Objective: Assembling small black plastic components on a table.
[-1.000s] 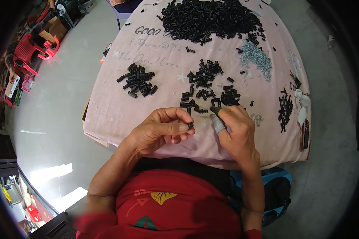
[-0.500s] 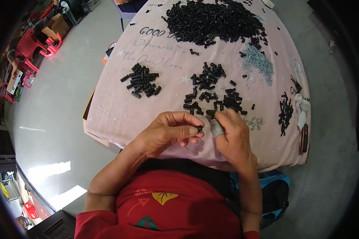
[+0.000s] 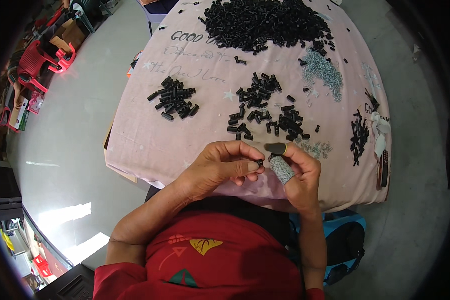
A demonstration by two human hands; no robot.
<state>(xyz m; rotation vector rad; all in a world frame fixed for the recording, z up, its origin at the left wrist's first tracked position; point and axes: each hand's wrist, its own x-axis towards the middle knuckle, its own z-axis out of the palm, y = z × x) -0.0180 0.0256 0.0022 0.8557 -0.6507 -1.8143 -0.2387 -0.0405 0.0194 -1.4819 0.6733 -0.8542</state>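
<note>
My left hand [image 3: 222, 165] pinches a small black plastic part [image 3: 260, 162] between thumb and forefinger, just above the table's near edge. Close on its right is my right hand [image 3: 305, 180], thumb and forefinger brought together. A dark finger cover [image 3: 275, 148] with a yellowish rim sits on that forefinger, and a grey speckled wrap [image 3: 282, 170] goes round the thumb. Something small and dark shows at those fingertips, too small to name. Beyond the hands lie loose black cylindrical parts [image 3: 290, 124] and a scatter of small metal springs [image 3: 315, 148].
A large heap of black parts [image 3: 265, 25] covers the far end of the pink cloth [image 3: 145, 135]. Left is a smaller pile of black cylinders [image 3: 175, 97]. Silvery springs [image 3: 322, 75] lie far right, thin black pieces [image 3: 359, 137] nearer the right edge. A blue-black bag [image 3: 347, 245] stands below.
My right hand has drawn back from the loose black parts and turned, its fingertips now close to the left hand's. The left hand has shifted slightly right with its black part.
</note>
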